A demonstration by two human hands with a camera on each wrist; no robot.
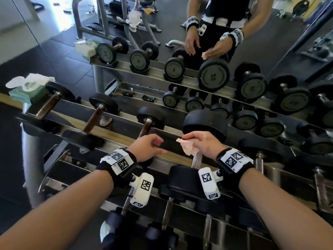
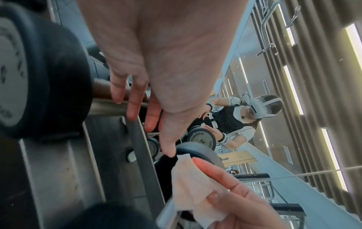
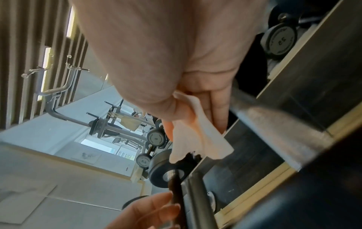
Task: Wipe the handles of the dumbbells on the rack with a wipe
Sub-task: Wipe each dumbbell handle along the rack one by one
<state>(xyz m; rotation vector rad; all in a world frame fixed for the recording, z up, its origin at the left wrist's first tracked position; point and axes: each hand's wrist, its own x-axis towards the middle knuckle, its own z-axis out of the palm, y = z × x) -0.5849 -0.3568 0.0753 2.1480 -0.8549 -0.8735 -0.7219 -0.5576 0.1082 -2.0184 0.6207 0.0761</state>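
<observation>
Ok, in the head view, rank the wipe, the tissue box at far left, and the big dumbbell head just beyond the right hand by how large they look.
1. Big dumbbell head, largest.
2. Tissue box, though it sits farther from the camera, so its true size is unsure.
3. Wipe, smallest; it is crumpled and partly hidden in the right hand.

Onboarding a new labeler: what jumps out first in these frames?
The right hand at centre grips a crumpled pale wipe around a shiny dumbbell handle. Just left of it, the left hand hangs loosely curled and holds nothing, over the rack's rail. Behind the rack, a mirror repeats the dumbbell row and the person's hands, and a green wipe pack sits at the rack's far-left end.
</observation>
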